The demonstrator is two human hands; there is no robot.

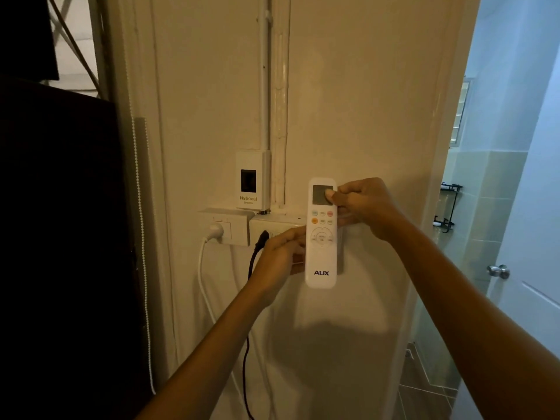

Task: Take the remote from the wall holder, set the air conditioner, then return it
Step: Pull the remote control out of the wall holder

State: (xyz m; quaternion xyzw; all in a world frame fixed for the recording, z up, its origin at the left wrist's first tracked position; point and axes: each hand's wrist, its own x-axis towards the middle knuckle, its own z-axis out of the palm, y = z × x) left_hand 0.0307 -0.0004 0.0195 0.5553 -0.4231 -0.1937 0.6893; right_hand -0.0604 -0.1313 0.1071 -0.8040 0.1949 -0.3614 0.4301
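Right hand [362,207] pinched the upright white remote [321,234] at its display; left hand [280,259] gripped its lower left edge.

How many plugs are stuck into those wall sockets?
2: a white plug in the left socket, and a black plug in the socket beside it, just left of the left hand. The hands may hide others.
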